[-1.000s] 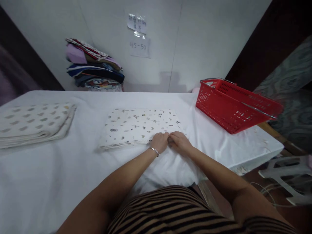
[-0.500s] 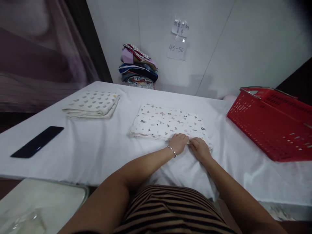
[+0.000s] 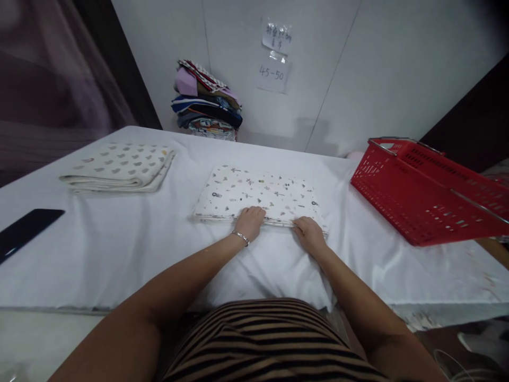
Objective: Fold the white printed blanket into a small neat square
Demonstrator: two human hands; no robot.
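Note:
A white folded cloth [image 3: 258, 193] with small printed figures lies flat in front of me, its layered near edge facing my body. My left hand [image 3: 250, 223], with a silver bracelet at the wrist, has its fingers curled over the middle of that edge. Further right along the same edge, my right hand [image 3: 310, 233] pinches the layers close to the near right corner. The undersides of both hands and the thumbs are mostly hidden.
A second folded cloth [image 3: 119, 167] with grey shapes lies to the left, behind a black phone [image 3: 29, 231]. At right stands a red basket [image 3: 421, 196]. A stack of folded fabrics [image 3: 209, 103] rises behind the white-covered table [image 3: 151, 254], by a wall with paper signs [image 3: 272, 71].
My hands have moved apart along the cloth's near edge, the left one sliding leftward. The camera view has shifted to the right.

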